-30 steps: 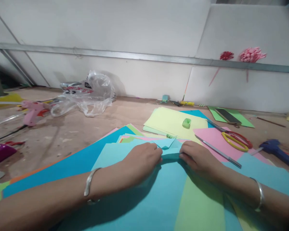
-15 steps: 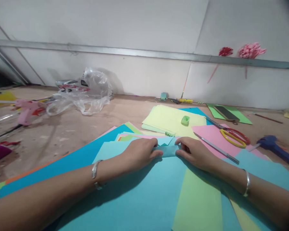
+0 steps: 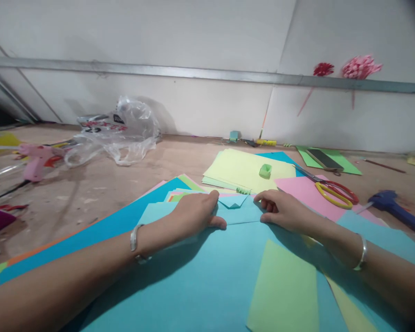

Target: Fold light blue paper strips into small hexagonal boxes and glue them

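Above a spread of coloured sheets, a light blue paper (image 3: 240,216) with a straight lower edge stretches between my two hands. My left hand (image 3: 195,211) holds its left end, thumb low and index finger raised. At its right end, my right hand (image 3: 285,210) has the fingers curled and the thumb close to the lower edge. A small folded blue flap (image 3: 233,202) shows between the hands. Beneath lies a large light blue sheet (image 3: 193,281), partly covered by a light green sheet (image 3: 283,290). The hidden fingertips cannot be made out.
Pale yellow sheets (image 3: 240,167) lie beyond, bearing a small green paper piece (image 3: 265,171). To the right are scissors (image 3: 335,192) and a blue glue gun (image 3: 397,210). At left are a pink glue gun (image 3: 36,161) and a plastic bag (image 3: 124,131). A phone (image 3: 323,159) lies further back.
The narrow folded strip between my hands now shows as a taller paper face, with the flap more visible. My hands have moved slightly apart. The silver pen-like tool is now hidden near my right hand.
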`<move>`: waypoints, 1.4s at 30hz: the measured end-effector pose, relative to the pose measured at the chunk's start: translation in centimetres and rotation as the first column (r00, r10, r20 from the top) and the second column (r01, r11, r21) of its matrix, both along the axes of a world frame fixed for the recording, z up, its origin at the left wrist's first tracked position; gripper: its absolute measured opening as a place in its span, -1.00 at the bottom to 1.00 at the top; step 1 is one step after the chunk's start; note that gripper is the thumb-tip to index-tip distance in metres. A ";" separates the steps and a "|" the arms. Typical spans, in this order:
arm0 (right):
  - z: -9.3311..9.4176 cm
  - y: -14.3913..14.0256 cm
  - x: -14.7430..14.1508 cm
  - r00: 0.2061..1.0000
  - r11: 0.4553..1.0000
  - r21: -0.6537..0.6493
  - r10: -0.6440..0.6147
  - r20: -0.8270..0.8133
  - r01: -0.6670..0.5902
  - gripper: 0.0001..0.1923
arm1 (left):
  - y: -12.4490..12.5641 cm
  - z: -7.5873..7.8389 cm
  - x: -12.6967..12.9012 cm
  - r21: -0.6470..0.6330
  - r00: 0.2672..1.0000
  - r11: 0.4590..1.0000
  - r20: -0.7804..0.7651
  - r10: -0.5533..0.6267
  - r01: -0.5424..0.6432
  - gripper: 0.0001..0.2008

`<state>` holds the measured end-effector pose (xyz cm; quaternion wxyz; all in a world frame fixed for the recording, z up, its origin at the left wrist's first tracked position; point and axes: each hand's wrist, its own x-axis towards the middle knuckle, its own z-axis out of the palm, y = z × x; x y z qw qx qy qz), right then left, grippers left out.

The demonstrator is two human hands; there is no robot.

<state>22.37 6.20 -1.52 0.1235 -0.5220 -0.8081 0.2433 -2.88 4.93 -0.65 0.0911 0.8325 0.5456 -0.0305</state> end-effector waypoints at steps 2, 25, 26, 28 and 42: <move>0.0 0.4 0.3 1.000 0.999 -0.032 0.004 -0.020 -0.005 -0.65 | 0.5 0.4 -0.5 -0.019 1.000 1.000 -0.028 -0.012 0.011 -0.58; 0.5 0.0 0.5 0.977 0.976 0.107 0.176 0.121 -0.189 -0.58 | -2.8 3.1 -1.0 0.086 0.968 0.967 -0.097 -0.233 0.241 -0.45; 0.5 -0.3 0.3 0.976 0.973 0.117 0.186 0.110 -0.198 -0.60 | -2.9 2.7 -0.8 0.104 0.970 0.965 -0.059 -0.235 0.240 -0.46; 0.7 -0.8 -0.2 0.979 0.972 0.129 0.187 0.081 -0.196 -0.68 | -2.7 1.8 -0.3 0.102 0.975 0.971 0.029 -0.220 0.216 -0.51; 0.3 -0.4 0.3 0.942 0.729 0.681 0.271 -0.197 -0.067 -0.60 | -0.6 -0.1 0.1 0.363 0.871 0.845 0.149 -0.468 0.392 -0.72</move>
